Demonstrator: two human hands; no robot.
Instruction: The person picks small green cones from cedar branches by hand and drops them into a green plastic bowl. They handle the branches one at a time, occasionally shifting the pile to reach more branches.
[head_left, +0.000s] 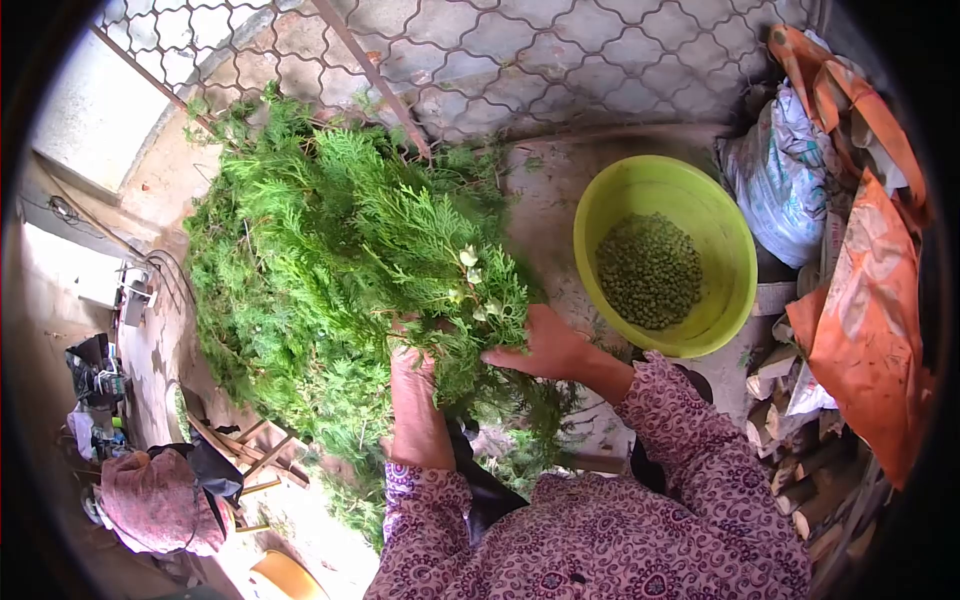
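A leafy evergreen branch, with flat feathery sprays like cypress, is held up in front of me. My left hand grips it from below, and its fingers are mostly hidden by the leaves. At the branch's right side my right hand is closed on the foliage, thumb toward me, fingertips partly covered. Pale green cones sit on the branch just above my hands. Behind and to the left lies a big heap of cut green branches. The yellow-green basin to the right holds many small green cones.
Wire mesh runs along the far side. At the right are a white woven sack, an orange sheet and stacked firewood. A wooden frame, a reddish cloth and a yellow container are at lower left.
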